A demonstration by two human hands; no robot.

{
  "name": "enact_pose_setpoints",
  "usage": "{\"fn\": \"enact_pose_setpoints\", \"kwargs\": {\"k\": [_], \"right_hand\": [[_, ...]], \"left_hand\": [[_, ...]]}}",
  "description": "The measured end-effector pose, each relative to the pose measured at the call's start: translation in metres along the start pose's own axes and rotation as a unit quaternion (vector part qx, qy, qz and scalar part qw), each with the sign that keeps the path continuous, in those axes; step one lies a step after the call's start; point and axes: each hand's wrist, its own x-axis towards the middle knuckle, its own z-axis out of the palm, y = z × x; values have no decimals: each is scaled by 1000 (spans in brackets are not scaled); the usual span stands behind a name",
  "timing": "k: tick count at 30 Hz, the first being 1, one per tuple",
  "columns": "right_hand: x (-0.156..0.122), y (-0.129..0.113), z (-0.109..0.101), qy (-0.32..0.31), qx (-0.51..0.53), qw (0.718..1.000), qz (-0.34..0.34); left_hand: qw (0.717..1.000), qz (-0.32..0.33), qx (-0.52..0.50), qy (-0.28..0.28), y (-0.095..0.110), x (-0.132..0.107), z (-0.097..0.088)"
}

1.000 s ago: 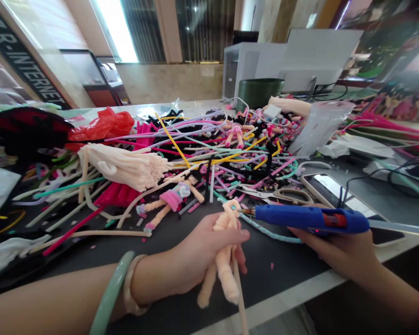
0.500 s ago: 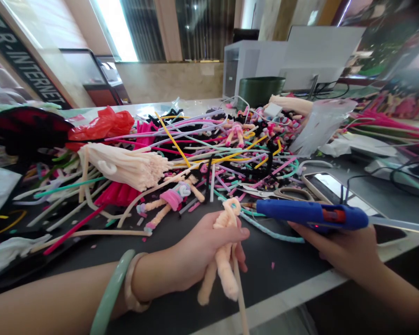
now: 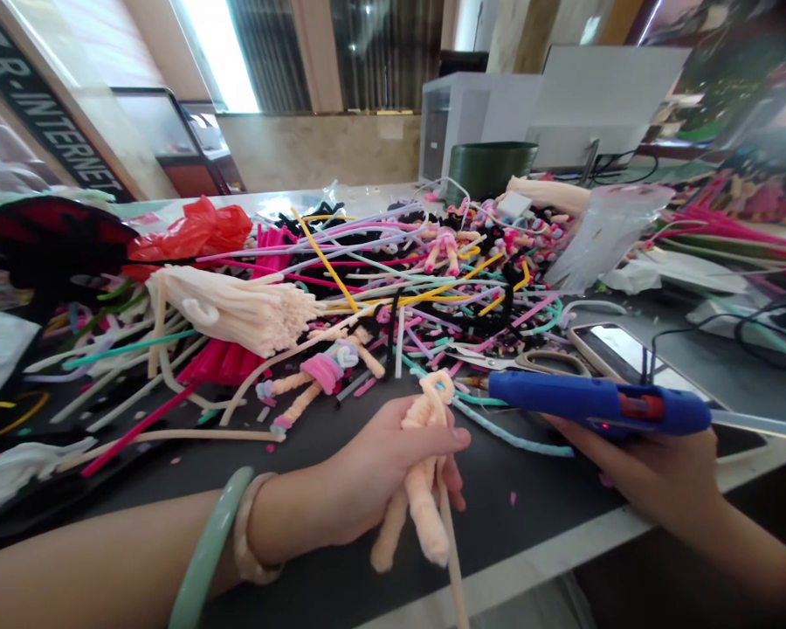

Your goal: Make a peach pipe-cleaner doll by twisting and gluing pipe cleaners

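At the front edge of the black worktop (image 3: pixel 517 498), a peach pipe-cleaner doll (image 3: pixel 420 476) is being gripped upright in the left hand (image 3: pixel 360 480), its fingers curled tightly around the doll's middle, with the looped head showing above them and the legs hanging below. A pale stem (image 3: pixel 451 550) is held alongside it, running down past the worktop's edge. From the right, a blue hot glue gun (image 3: pixel 596 402) is being held level in the right hand (image 3: pixel 635 472), its fingers wrapped closed around the grip and partly hidden by the gun's body. The gun's metal nozzle (image 3: pixel 475 381) is aimed at the looped head, just beside it and not touching.

Right behind the nozzle, a pair of scissors (image 3: pixel 550 362) lies against a tangle of pipe cleaners (image 3: pixel 393 279), and a smartphone (image 3: pixel 619 354) is seen beyond the gun. Left of the hands, a finished doll in pink and pale blue (image 3: pixel 318 371) is laid out, backed by a thick peach bundle of pipe cleaners (image 3: pixel 236 310). The heap blocks the way to the far side, where a red plastic bag (image 3: pixel 193 231), a clear plastic bag (image 3: pixel 606 236) and a dark green bin (image 3: pixel 491 170) are placed. A jade bangle (image 3: pixel 206 550) and a pale bracelet (image 3: pixel 249 533) are worn on the left wrist.
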Motion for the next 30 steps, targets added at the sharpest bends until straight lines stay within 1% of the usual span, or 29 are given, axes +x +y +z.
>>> {"fn": "enact_pose_setpoints", "kwargs": {"k": [2, 5, 8, 12, 15, 21, 26, 28, 30], "right_hand": [[1, -7, 2, 12, -6, 1000, -2], [2, -14, 4, 6, -21, 1000, 4], [3, -17, 3, 11, -47, 999, 22], [5, -19, 3, 19, -78, 997, 17], [3, -20, 5, 28, -113, 993, 12], [1, -17, 7, 24, -113, 993, 23], [1, -16, 7, 18, -128, 991, 20], [1, -14, 6, 15, -137, 990, 12], [1, -12, 4, 2, -146, 989, -15]], "left_hand": [[1000, 1, 2, -2, 0, 0, 0], [1000, 0, 2, -2, -1, 1, -1], [1000, -6, -1, -7, -1, 1, -1], [1000, -20, 1, -18, 1, 1, 0], [999, -24, 8, -22, 2, 0, 1], [999, -29, 13, -37, 3, 0, 2], [999, -23, 20, -39, 1, 1, 0], [999, -24, 24, -38, 1, 1, -1], [999, -26, 28, -38, 1, 1, -1]]}}
